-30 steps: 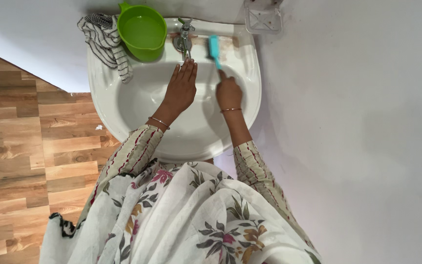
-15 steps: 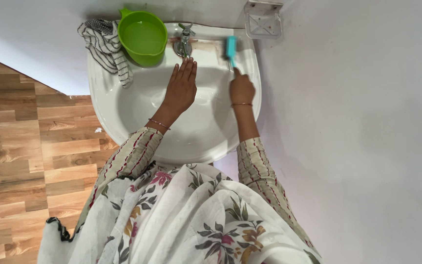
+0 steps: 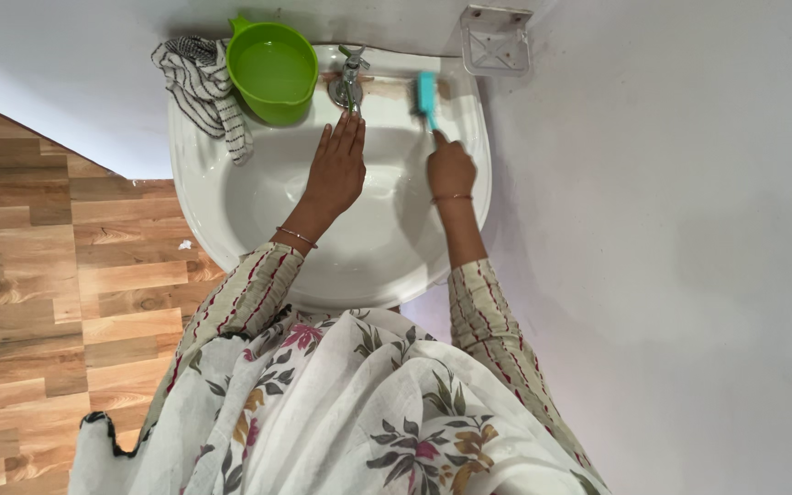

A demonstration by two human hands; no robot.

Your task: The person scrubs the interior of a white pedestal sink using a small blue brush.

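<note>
My right hand grips the teal brush at the basin's upper-centre ledge, left hand flat and open inside, so short, firm strokes suit.

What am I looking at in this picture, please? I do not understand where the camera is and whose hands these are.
The camera sits on a person's head and looks down, so you see that person's own two bare hands and the flowered cloth they wear. There is no machine.

Below the hands is a white washbasin fixed to a pale wall, with a metal tap at its back edge. The left hand lies flat and open inside the bowl, fingers pointing toward the tap. The right hand is closed on the handle of a turquoise brush, whose head rests on the back rim of the basin.

A green plastic mug stands on the rim, and a striped cloth hangs beside it. An empty wall holder is above, and wood-patterned floor lies at the side.
</note>
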